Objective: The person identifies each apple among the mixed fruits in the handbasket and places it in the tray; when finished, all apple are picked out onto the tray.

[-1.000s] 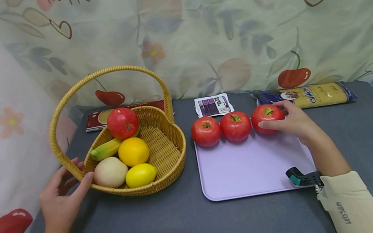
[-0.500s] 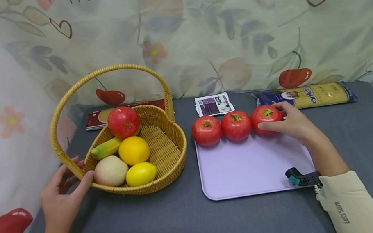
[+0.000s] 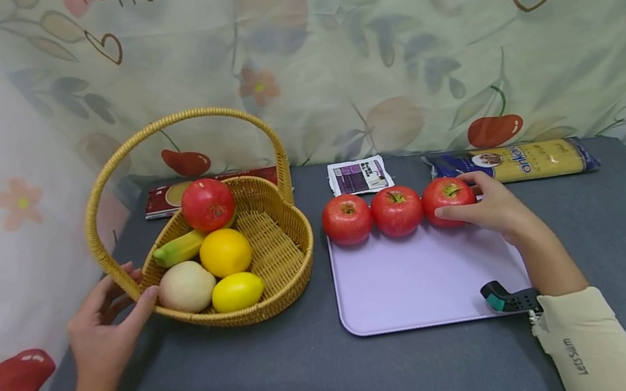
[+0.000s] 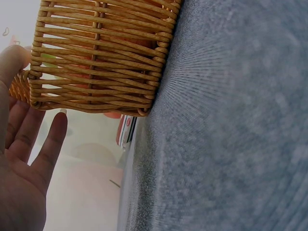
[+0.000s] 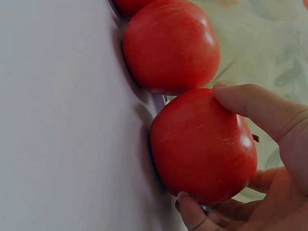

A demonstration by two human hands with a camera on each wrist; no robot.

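My left hand [image 3: 100, 327] grips the wicker basket [image 3: 293, 283] at its left rim, by the foot of the tall handle. In the left wrist view the thumb lies over the rim, with the fingers on the far side of the woven wall [image 4: 96, 62]. Inside the basket are a pomegranate [image 3: 208, 204], a banana [image 3: 179, 248], an orange [image 3: 225, 253], a pale peach [image 3: 186, 288] and a lemon [image 3: 238, 292]. My right hand [image 3: 493, 205] holds the rightmost red apple [image 5: 202, 149] between thumb and fingers. Beside it in a row sit a middle apple [image 3: 396, 211] and a left apple [image 3: 346, 220].
The apples line the back edge of a lilac tray [image 3: 423, 288]. Behind stand a white-and-purple packet [image 3: 360, 177], a yellow-and-blue pasta pack [image 3: 533, 160] and, behind the basket, a dark red pack [image 3: 160, 203]. A patterned curtain [image 3: 324, 46] closes off the grey table [image 3: 296, 387].
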